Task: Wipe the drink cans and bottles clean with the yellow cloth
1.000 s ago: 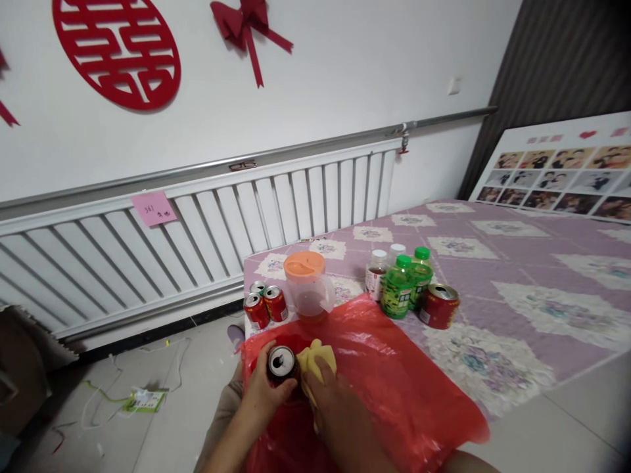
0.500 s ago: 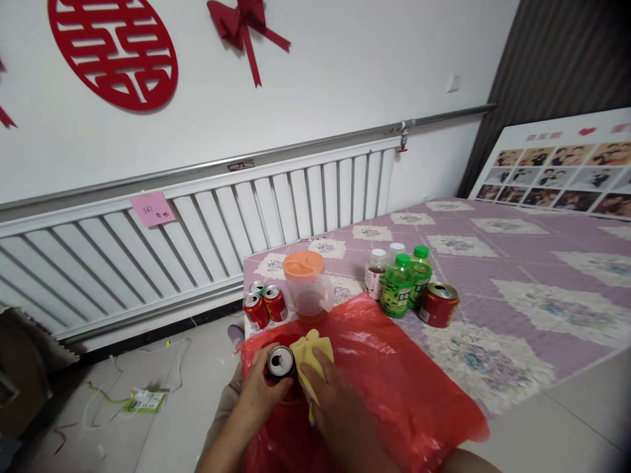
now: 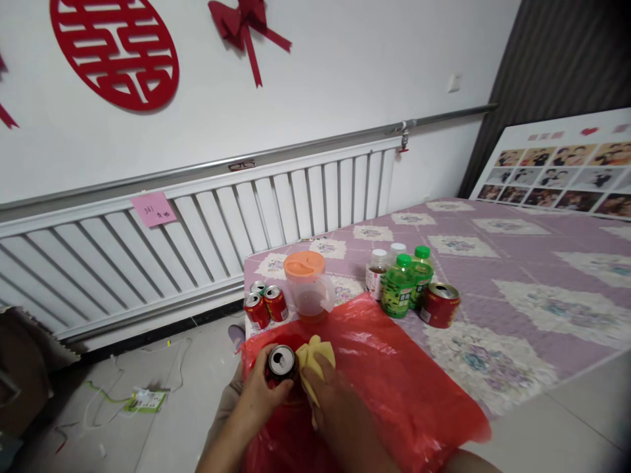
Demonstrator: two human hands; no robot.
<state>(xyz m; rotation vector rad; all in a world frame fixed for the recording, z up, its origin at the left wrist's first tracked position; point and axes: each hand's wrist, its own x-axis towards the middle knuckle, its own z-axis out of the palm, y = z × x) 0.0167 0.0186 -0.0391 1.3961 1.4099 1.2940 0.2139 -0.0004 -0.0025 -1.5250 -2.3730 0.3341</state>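
An opened drink can (image 3: 282, 360), its silver top facing up, is held upright by my left hand (image 3: 263, 387), with fingers and thumb wrapped round its sides. Bunched in my right hand (image 3: 329, 387) is a yellow cloth (image 3: 315, 357), right beside the can's right side. Whether the cloth presses on the can is hard to make out. Both hands work above a red plastic sheet or bag (image 3: 389, 381) spread over the table's near edge. The lower part of the can is hidden by my hand.
Small opened cans (image 3: 266, 306) stand at the table's left corner, beside a clear jug with an orange lid (image 3: 304, 266). Several bottles (image 3: 398, 286) and a larger red can (image 3: 440, 305) stand to the right on the flowered tablecloth (image 3: 488, 355). A white radiator (image 3: 207, 223) lines the wall.
The yellow cloth and my right hand have shifted very slightly down and to the right. My left hand keeps the can in nearly the same place.
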